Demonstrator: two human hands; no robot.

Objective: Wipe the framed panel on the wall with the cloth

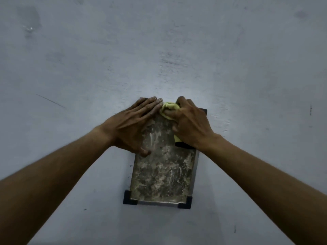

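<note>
— What are my hands doing?
— Your right hand [190,124] is curled round the yellow cloth [169,107] and presses it on the panel's [162,172] top edge, just above the centre of the frame. Your left hand [131,124] lies flat, fingers straight, on the upper left corner, likely to steady the panel while you rub.
— And the panel?
— It's flat on the grey wall [159,41], centre to lower centre, with black corner pieces [130,200] at the bottom. The face looks blotchy below your hands, so I'd say most of the wiping is left.
</note>
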